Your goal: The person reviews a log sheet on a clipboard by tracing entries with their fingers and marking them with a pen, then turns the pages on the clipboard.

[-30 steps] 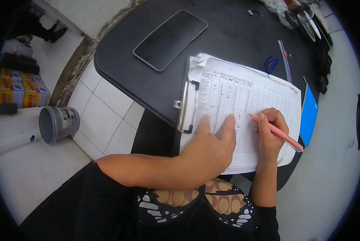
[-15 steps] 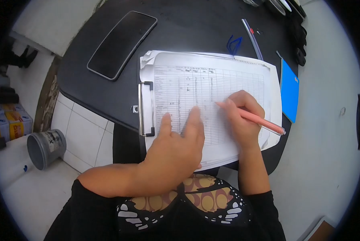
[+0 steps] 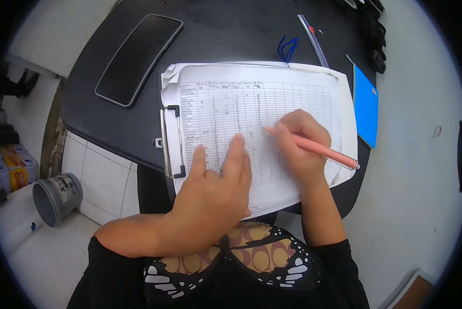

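Lying over the left half of the printed sheet point(image 3: 303, 98) on the clipboard point(image 3: 165, 149), the left hand point(image 3: 213, 193) is loosely spread, two fingers stretched forward and others bent between them; it grips nothing. The right hand point(image 3: 305, 141), over the clipboard's right half, is closed around a pink pen point(image 3: 321, 148), pinched between thumb and forefinger. The pen slants across the sheet, its tip pointing left toward the columns and its clear end aimed at the clipboard's right edge; whether the tip touches the paper cannot be told. The sheet therefore lies beneath both hands, its ruled grid showing between them and beyond their fingertips, with small marks in the columns left of the pen.

The clipboard's metal clip stands at its left side, just beside the left hand. Beyond the clipboard's upper left corner lies a dark phone point(image 3: 138, 59); past its far edge are a looped blue cord point(image 3: 287, 50) and a clear tube point(image 3: 313, 42). A blue notebook point(image 3: 365, 105) sits just right of the clipboard.
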Available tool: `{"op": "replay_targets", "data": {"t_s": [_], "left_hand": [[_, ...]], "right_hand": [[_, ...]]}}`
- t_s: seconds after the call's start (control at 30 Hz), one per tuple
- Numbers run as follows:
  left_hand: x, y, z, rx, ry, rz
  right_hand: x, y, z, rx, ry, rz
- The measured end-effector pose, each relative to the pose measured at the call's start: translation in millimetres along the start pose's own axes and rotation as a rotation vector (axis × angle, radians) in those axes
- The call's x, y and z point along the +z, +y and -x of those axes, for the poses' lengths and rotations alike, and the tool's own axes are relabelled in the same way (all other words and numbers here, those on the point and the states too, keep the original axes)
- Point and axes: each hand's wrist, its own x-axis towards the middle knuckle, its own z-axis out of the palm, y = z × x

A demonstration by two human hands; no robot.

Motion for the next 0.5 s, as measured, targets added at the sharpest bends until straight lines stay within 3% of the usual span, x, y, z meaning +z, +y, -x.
{"op": "replay_targets", "data": {"t_s": [0.5], "left_hand": [[0.7, -0.6, -0.3, 0.005, 0.013, 0.018]], "right_hand": [[0.6, 4.0, 1.5, -0.055, -0.022, 0.087]]}}
